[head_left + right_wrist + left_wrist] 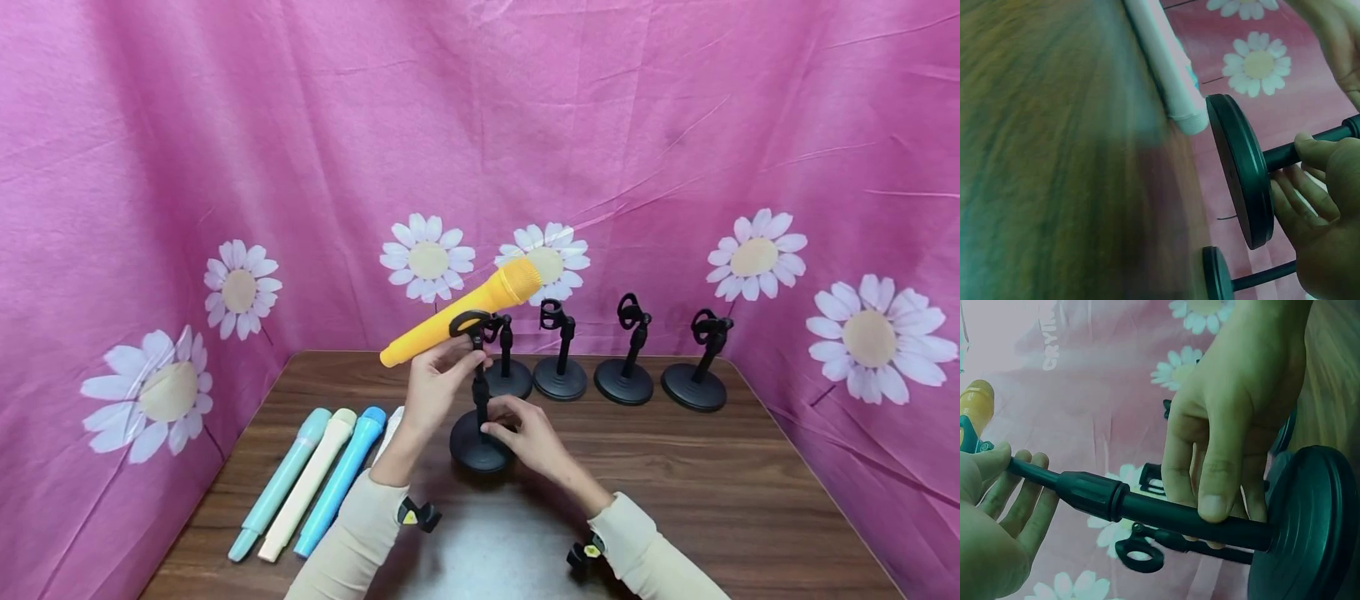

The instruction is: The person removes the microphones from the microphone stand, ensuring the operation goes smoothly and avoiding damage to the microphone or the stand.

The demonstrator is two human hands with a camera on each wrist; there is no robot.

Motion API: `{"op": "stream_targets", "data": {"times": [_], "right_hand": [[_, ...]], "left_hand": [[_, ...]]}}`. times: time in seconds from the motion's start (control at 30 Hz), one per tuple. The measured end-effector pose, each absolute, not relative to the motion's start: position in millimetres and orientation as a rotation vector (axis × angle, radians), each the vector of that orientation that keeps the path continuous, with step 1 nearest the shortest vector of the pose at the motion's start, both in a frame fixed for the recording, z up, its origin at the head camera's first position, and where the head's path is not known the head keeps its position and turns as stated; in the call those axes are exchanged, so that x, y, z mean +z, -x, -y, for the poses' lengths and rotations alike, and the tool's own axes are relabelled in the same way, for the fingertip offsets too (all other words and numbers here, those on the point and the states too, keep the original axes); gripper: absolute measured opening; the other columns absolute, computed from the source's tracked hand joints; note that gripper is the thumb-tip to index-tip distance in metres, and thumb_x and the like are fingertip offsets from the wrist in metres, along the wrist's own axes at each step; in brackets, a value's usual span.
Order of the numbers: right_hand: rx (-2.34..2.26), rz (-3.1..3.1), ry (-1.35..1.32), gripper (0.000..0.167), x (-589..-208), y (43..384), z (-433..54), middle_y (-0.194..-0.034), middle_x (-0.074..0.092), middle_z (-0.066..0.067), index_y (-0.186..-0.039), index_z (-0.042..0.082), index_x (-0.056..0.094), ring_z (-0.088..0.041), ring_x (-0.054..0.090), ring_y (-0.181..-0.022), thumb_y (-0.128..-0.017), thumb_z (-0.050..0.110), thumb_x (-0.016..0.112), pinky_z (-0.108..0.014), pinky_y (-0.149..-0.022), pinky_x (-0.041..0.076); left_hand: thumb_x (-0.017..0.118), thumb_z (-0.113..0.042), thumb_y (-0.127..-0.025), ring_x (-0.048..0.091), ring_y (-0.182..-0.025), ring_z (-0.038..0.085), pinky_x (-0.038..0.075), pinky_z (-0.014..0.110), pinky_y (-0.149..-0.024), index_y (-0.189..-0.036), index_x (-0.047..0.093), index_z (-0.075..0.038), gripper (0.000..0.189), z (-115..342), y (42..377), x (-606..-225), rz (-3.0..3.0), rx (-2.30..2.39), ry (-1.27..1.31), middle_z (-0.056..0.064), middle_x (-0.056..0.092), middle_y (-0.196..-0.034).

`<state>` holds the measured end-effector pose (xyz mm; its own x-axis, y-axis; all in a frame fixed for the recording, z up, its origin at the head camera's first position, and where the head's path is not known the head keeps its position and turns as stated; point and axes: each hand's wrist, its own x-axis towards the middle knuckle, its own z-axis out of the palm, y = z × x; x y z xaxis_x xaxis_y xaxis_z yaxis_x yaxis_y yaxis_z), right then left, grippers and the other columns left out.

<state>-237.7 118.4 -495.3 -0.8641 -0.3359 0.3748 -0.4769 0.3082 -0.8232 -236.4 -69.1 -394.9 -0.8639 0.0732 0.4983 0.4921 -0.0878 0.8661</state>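
Note:
A yellow microphone (431,333) lies slanted in the clip of a black tabletop stand (480,450), its head up to the right. My left hand (437,385) pinches the thin upper pole just under the clip. Lower down, the thumb and fingers of my right hand (531,433) hold the thicker pole close above the round base. The base's underside shows in the right wrist view, apart from the tabletop. In the left wrist view the ribbed collar (1091,495) of the pole sits between both hands.
Left on the wooden table (675,483) lie a teal microphone (281,483), a cream one (311,483), a blue one (341,483) and a white one (1166,69), partly hidden by my left arm in the head view. Several black stands (560,379) line the back, before a pink flowered cloth (480,125).

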Motion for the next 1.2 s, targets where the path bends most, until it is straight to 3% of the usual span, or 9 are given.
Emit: {"op": "stream_targets", "data": {"times": [0.1,0.37,0.6,0.9,1.13,1.2], "right_hand": [[1.556,2.427,-0.762,0.017,-500.6,235.9,-122.1,-0.103,0.078,-0.002,-0.111,0.013,0.075,-0.013,0.075,-0.096,-0.095,0.012,0.082,-0.028,-0.084,0.063],[1.526,2.382,-0.754,0.019,-516.1,229.2,-139.6,-0.101,0.078,-0.001,-0.107,0.014,0.077,-0.016,0.075,-0.094,-0.091,0.004,0.084,-0.030,-0.081,0.065],[1.506,2.429,-0.731,0.019,-524.2,226.0,-151.3,-0.101,0.077,-0.001,-0.106,0.015,0.076,-0.018,0.076,-0.095,-0.092,0.005,0.084,-0.036,-0.084,0.065],[1.522,2.505,-0.716,0.017,-528.0,223.8,-156.4,-0.104,0.078,-0.003,-0.109,0.014,0.075,-0.023,0.077,-0.099,-0.094,0.008,0.082,-0.035,-0.086,0.065],[1.496,2.528,-0.765,0.015,-531.4,228.5,-160.4,-0.103,0.079,-0.002,-0.109,0.015,0.074,-0.022,0.077,-0.100,-0.096,0.010,0.080,-0.042,-0.089,0.065],[1.484,2.531,-0.779,0.014,-531.7,229.4,-161.0,-0.103,0.079,-0.001,-0.109,0.015,0.074,-0.022,0.077,-0.100,-0.096,0.011,0.080,-0.043,-0.089,0.065]], "left_hand": [[0.076,-0.013,-0.100,0.080,-0.092,0.015,0.063,0.031,-0.092,-0.123,0.077,-0.003,0.026,63.2,232.4,-399.7,1.902,-2.058,0.599,0.015,0.082,-0.101],[0.072,-0.003,-0.100,0.078,-0.097,0.010,0.064,0.033,-0.093,-0.127,0.072,0.007,0.029,45.5,226.2,-412.8,1.855,-2.178,0.683,0.032,0.075,-0.112],[0.074,-0.013,-0.101,0.078,-0.100,0.013,0.061,0.031,-0.096,-0.126,0.076,-0.003,0.027,33.9,221.2,-423.4,1.928,-2.143,0.660,0.020,0.080,-0.112],[0.074,-0.013,-0.101,0.077,-0.102,0.012,0.062,0.032,-0.096,-0.121,0.079,-0.005,0.022,28.5,222.5,-433.7,1.936,-2.149,0.648,0.019,0.080,-0.111],[0.074,-0.020,-0.102,0.078,-0.105,0.033,0.061,0.030,-0.095,-0.122,0.079,-0.013,0.022,26.5,222.4,-436.2,1.999,-2.074,0.634,0.011,0.081,-0.111],[0.073,-0.021,-0.103,0.078,-0.105,0.032,0.061,0.029,-0.095,-0.124,0.079,-0.013,0.023,27.1,221.4,-436.0,2.025,-2.057,0.627,0.010,0.081,-0.113]]}}
